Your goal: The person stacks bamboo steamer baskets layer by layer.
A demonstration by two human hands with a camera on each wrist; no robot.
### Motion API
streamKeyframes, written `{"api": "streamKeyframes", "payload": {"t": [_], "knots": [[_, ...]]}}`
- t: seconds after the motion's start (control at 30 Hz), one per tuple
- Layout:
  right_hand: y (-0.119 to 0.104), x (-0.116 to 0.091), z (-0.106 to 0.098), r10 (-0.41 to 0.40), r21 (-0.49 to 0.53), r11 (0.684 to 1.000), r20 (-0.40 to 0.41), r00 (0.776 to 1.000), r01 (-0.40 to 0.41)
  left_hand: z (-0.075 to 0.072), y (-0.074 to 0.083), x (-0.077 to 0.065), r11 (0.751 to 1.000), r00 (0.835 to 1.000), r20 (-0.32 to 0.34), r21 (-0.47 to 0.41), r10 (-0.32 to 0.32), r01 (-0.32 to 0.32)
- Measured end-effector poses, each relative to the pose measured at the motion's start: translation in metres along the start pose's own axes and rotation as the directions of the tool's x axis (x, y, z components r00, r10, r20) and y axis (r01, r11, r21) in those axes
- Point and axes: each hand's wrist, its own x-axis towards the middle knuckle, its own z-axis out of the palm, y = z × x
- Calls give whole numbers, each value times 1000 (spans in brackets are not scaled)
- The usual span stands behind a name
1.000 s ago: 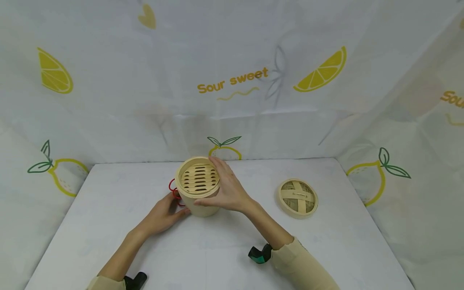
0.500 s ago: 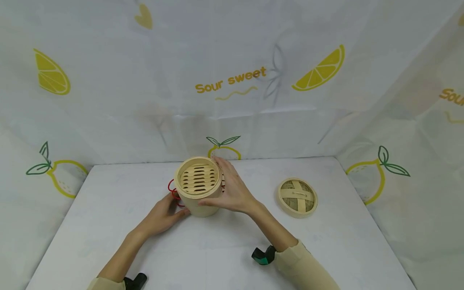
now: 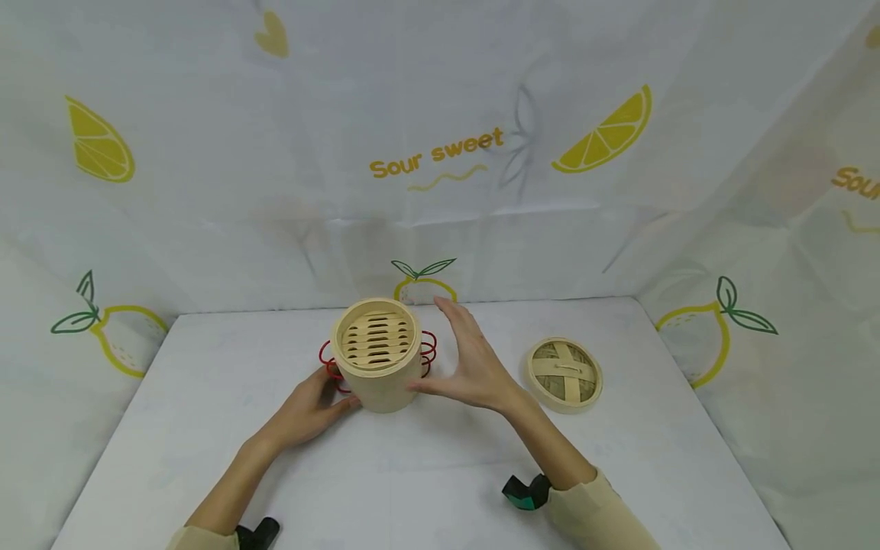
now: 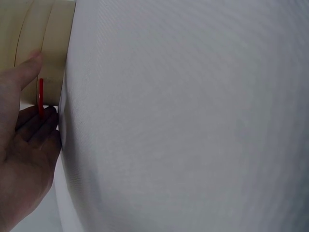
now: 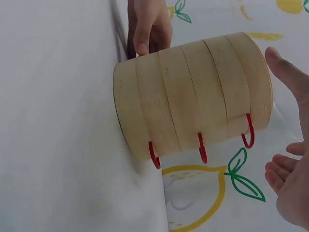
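Note:
A stack of small round bamboo steamer baskets (image 3: 381, 391) stands upright near the back of the white table. Slats show inside its top tier, and red loop handles (image 3: 429, 353) stick out at both sides. Low on the stack's left side, my left hand (image 3: 307, 412) holds it, thumb on the front and fingers behind beside a red loop; in the left wrist view the thumb (image 4: 30, 70) lies against the lower tiers. My right hand (image 3: 477, 370) is spread wide on the right, its thumb close to the stack and its fingers apart from it.
A round woven bamboo lid (image 3: 565, 372) with crossed bands lies on the table (image 3: 426, 489) to the right. Behind the table's back edge hangs a white lemon-print cloth (image 3: 330, 153), which also covers both sides.
My right hand has let go of the top of the stack and drawn back to the right, uncovering the right-side red loops. The left hand and the lid have stayed put.

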Motion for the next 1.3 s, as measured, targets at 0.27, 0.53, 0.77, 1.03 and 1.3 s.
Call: {"api": "streamKeyframes", "payload": {"t": [0.27,0.53,0.77,1.03,1.3], "knots": [[15,-21,-16,17,-2,1000,-16,1000,-17,-1,-1,3,1000,1000,28,-20,7,-6],[23,-36,-23,-8,4,1000,-36,999,8,0,-2,3,1000,1000,26,-16,4,-4],[41,-56,-38,17,-16,1000,-97,995,-19,0,-2,4,1000,1000,29,-23,12,-12],[60,-75,-52,82,-50,995,-121,989,-88,-1,-3,1,1000,1000,18,-17,3,-2],[70,-86,-61,83,-23,996,-129,988,-87,-1,-4,-1,1000,1000,19,-17,-6,6]]}}
